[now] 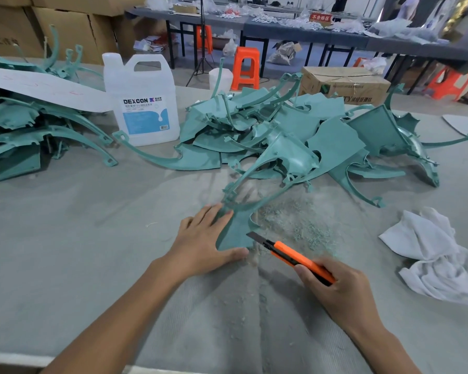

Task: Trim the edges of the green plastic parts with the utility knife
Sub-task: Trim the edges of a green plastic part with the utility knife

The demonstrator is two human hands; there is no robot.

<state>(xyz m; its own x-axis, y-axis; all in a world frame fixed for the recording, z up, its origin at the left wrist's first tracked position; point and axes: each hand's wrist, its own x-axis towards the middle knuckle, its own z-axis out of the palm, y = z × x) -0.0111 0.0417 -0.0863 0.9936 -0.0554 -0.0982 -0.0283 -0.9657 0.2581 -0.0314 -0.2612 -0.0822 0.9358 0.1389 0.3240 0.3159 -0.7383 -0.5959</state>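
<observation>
A white jug at 11 o'clock is showing the brand "DEXCON" in dark capitals over a blue label; the smaller print is too fine to read. At 1 o'clock a cardboard box is carrying the letters "TY" followed by blurred characters, and far off at 1 o'clock a red sign is reading "不合格区".

In the middle, the left hand is pressing flat, fingers straight, on the wide end of a green plastic part, with the thumb lying along its near edge. The part's thin arm is running up toward 12 o'clock into the pile of green parts. The right hand, at 4 o'clock of the part, is gripping the orange utility knife with fingers curled round the handle. The blade is sticking out and its tip is lying at the part's right edge. Green shavings are lying scattered just beside that edge, at 2 o'clock of the knife.

A second stack of green parts is lying at 10 o'clock under a white sheet. A crumpled white cloth is lying at 3 o'clock, well apart from the knife. The grey worktop is showing a broad open stretch at 8 to 9 o'clock, and its pale near edge is showing at 7 o'clock.
</observation>
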